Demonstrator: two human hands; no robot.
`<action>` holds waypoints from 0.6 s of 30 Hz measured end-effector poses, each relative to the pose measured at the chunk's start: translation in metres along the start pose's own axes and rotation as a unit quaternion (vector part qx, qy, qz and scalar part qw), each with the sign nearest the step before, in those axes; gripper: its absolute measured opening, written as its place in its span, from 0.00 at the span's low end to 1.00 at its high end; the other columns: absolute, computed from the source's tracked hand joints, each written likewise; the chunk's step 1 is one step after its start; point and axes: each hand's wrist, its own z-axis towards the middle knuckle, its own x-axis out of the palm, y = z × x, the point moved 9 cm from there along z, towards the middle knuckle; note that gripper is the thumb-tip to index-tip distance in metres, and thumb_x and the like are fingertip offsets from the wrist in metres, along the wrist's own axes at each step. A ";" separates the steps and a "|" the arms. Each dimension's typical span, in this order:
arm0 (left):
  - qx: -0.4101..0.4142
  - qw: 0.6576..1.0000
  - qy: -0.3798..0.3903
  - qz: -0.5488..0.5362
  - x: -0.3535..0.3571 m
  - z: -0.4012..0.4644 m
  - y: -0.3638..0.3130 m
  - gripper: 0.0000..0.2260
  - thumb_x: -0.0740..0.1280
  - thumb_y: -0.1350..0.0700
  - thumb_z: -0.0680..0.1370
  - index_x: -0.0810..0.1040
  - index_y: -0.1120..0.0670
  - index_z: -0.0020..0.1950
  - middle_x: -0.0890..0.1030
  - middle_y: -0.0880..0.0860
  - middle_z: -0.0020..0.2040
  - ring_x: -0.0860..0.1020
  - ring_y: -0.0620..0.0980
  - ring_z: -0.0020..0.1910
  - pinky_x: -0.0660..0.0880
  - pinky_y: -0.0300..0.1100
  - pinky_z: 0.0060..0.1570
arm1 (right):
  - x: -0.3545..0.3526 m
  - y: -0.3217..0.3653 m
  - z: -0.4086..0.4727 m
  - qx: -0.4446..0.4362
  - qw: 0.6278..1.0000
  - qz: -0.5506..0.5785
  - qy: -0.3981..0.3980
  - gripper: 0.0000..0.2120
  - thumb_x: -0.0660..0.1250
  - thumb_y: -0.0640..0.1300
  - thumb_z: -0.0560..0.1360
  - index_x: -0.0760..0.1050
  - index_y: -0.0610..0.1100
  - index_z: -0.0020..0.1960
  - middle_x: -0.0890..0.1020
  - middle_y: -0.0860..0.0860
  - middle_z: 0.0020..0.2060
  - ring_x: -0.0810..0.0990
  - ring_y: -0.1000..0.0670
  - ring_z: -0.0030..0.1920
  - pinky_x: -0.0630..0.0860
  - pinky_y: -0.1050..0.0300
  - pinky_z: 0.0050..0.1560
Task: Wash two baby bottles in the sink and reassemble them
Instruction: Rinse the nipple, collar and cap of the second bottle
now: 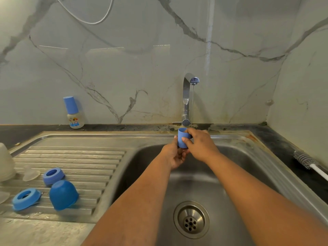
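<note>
Both hands, right hand (200, 145) and left hand (174, 155), are gripping the small blue bottle cap (182, 138) under the running tap (188, 96) at frame center, rinsing it; next probably calls for shaking it dry.

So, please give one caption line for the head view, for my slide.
Both hands hold a blue cap under the running tap over the sink.

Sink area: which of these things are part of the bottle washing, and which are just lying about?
Part of the job:
- blue cap, held by left hand and right hand under the tap
- bottle by the wall
- two blue rings, blue dome cap and clear teat on the drainboard
- brush

Lying about:
- white cable on the wall
- white object, far left
</note>
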 end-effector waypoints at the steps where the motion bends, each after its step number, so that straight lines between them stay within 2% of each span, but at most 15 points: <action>1: -0.008 1.000 0.011 0.008 0.002 -0.001 0.002 0.20 0.56 0.43 0.83 0.77 0.58 0.49 0.81 0.52 0.28 0.78 0.45 0.23 0.72 0.34 0.30 | -0.008 0.003 -0.001 -0.015 0.999 -0.018 -0.035 0.13 0.63 0.48 0.79 0.72 0.48 0.62 0.79 0.46 0.57 0.70 0.42 0.60 0.71 0.46 0.59; 3: -0.021 0.999 0.017 0.018 0.005 -0.001 0.003 0.21 0.53 0.43 0.83 0.77 0.58 0.48 0.82 0.52 0.31 0.79 0.46 0.29 0.71 0.35 0.30 | -0.029 0.010 -0.004 -0.046 0.991 0.000 -0.122 0.13 0.63 0.46 0.79 0.71 0.49 0.63 0.77 0.46 0.58 0.71 0.43 0.59 0.72 0.47 0.58; 5: -0.026 0.999 -0.006 0.031 0.002 0.001 0.004 0.20 0.53 0.44 0.84 0.76 0.58 0.48 0.82 0.53 0.36 0.76 0.48 0.31 0.71 0.35 0.26 | -0.040 0.011 -0.004 -0.047 0.985 0.055 -0.155 0.19 0.64 0.45 0.79 0.66 0.48 0.68 0.75 0.44 0.61 0.73 0.43 0.60 0.72 0.50 0.59; 6: -0.024 0.999 -0.022 0.042 -0.002 0.002 0.005 0.19 0.55 0.45 0.84 0.76 0.58 0.49 0.81 0.53 0.38 0.75 0.48 0.31 0.71 0.35 0.26 | -0.035 0.007 -0.002 -0.030 0.989 0.070 -0.128 0.23 0.64 0.46 0.79 0.61 0.47 0.71 0.73 0.42 0.63 0.74 0.42 0.61 0.72 0.50 0.60; 8: -0.012 0.996 -0.060 0.070 -0.012 0.005 0.003 0.16 0.58 0.47 0.83 0.77 0.58 0.51 0.79 0.53 0.39 0.73 0.47 0.31 0.71 0.36 0.29 | -0.012 -0.008 -0.002 0.037 0.998 0.054 -0.020 0.31 0.65 0.47 0.79 0.53 0.46 0.76 0.72 0.40 0.67 0.73 0.40 0.64 0.71 0.49 0.62; 9: -0.005 0.994 -0.076 0.080 -0.016 0.007 0.003 0.15 0.59 0.48 0.83 0.77 0.58 0.50 0.78 0.53 0.39 0.73 0.47 0.31 0.70 0.36 0.30 | -0.007 -0.015 -0.003 0.062 0.997 0.049 0.000 0.33 0.64 0.47 0.79 0.51 0.46 0.77 0.70 0.39 0.69 0.72 0.40 0.66 0.70 0.49 0.63; 10: -0.001 0.992 -0.089 0.086 -0.021 0.009 0.003 0.14 0.60 0.48 0.82 0.77 0.58 0.48 0.78 0.53 0.40 0.72 0.47 0.32 0.70 0.36 0.31 | -0.010 -0.018 -0.003 0.072 0.995 0.059 -0.017 0.33 0.64 0.47 0.80 0.50 0.44 0.78 0.69 0.39 0.70 0.71 0.40 0.68 0.69 0.50 0.65; 12: 0.000 0.990 -0.100 0.096 -0.024 0.011 0.003 0.12 0.61 0.49 0.82 0.76 0.57 0.48 0.78 0.54 0.42 0.72 0.46 0.33 0.70 0.36 0.31 | -0.028 -0.019 0.000 0.066 0.989 0.100 -0.087 0.32 0.63 0.45 0.80 0.52 0.41 0.77 0.65 0.40 0.72 0.68 0.41 0.70 0.66 0.51 0.67; 13: 0.002 0.990 -0.098 0.101 -0.023 0.012 0.002 0.11 0.61 0.49 0.82 0.76 0.56 0.49 0.79 0.54 0.44 0.72 0.46 0.34 0.70 0.36 0.31 | -0.030 -0.020 0.003 0.063 0.989 0.098 -0.090 0.30 0.64 0.45 0.80 0.55 0.40 0.76 0.65 0.41 0.72 0.68 0.42 0.69 0.66 0.53 0.67; 16: 0.012 0.991 -0.091 0.102 -0.019 0.014 0.000 0.10 0.61 0.52 0.82 0.77 0.57 0.53 0.78 0.54 0.44 0.72 0.46 0.33 0.70 0.36 0.31 | -0.005 -0.025 0.002 0.075 0.997 0.025 0.020 0.22 0.65 0.47 0.79 0.66 0.40 0.70 0.72 0.42 0.66 0.72 0.44 0.63 0.67 0.58 0.56; 18: 0.016 0.990 -0.089 0.104 -0.016 0.013 0.000 0.09 0.61 0.52 0.82 0.76 0.56 0.50 0.78 0.53 0.41 0.71 0.46 0.32 0.70 0.36 0.31 | -0.011 -0.030 0.001 0.074 0.996 0.048 -0.020 0.21 0.66 0.46 0.79 0.68 0.40 0.68 0.73 0.41 0.64 0.74 0.44 0.61 0.67 0.59 0.54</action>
